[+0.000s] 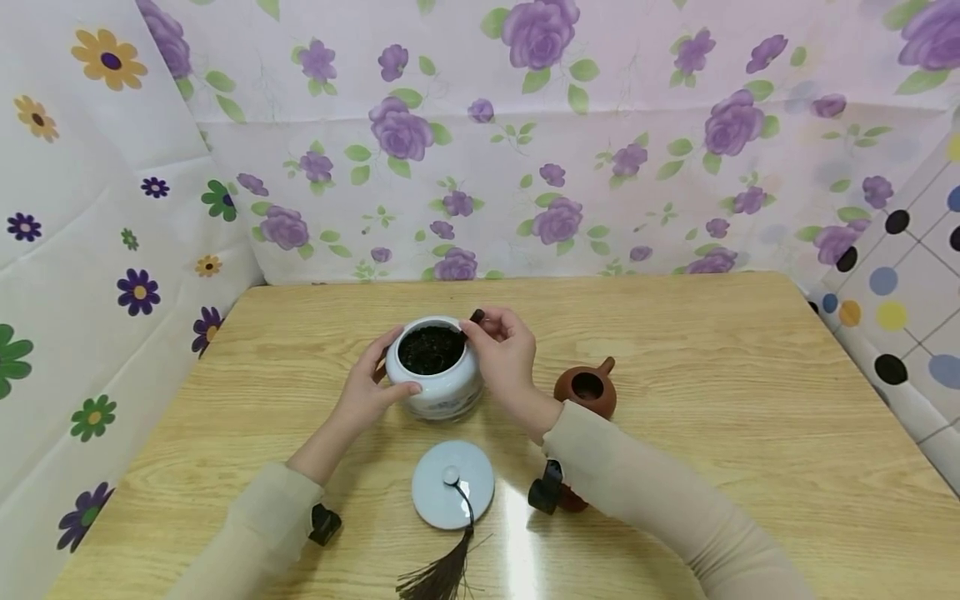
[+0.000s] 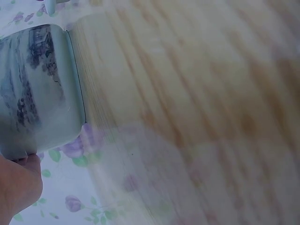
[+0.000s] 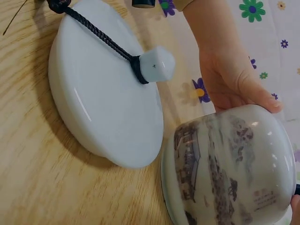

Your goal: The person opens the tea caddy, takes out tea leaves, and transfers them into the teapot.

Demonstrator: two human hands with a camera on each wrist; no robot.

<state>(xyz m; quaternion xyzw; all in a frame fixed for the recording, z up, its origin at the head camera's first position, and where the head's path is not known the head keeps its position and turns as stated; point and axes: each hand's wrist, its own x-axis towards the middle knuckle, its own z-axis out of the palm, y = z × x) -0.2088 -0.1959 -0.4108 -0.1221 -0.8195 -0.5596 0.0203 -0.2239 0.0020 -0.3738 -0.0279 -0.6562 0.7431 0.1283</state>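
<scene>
A white porcelain jar [image 1: 442, 398] with a grey landscape print stands on the table, its mouth uncovered, with dark tea leaves [image 1: 430, 350] inside. My left hand [image 1: 369, 385] grips the jar's left side, thumb at the front and fingers behind. At the right rim, my right hand [image 1: 508, 354] pinches a slim dark stick-like tool [image 1: 477, 316]. The tool's lower end reaches into the jar and its shape is hidden. In the right wrist view, the jar's lid [image 3: 103, 98] lies in front of the jar, knob up, with a dark cord round the knob.
A brown clay teapot [image 1: 567, 390] without its lid stands right of the jar, partly behind the right forearm. Under that sleeve shows a small reddish-brown piece [image 1: 572, 501]. The lid's dark tassel [image 1: 442, 573] trails toward the table's near edge. Flowered cloth [image 1: 480, 192] hangs behind the table.
</scene>
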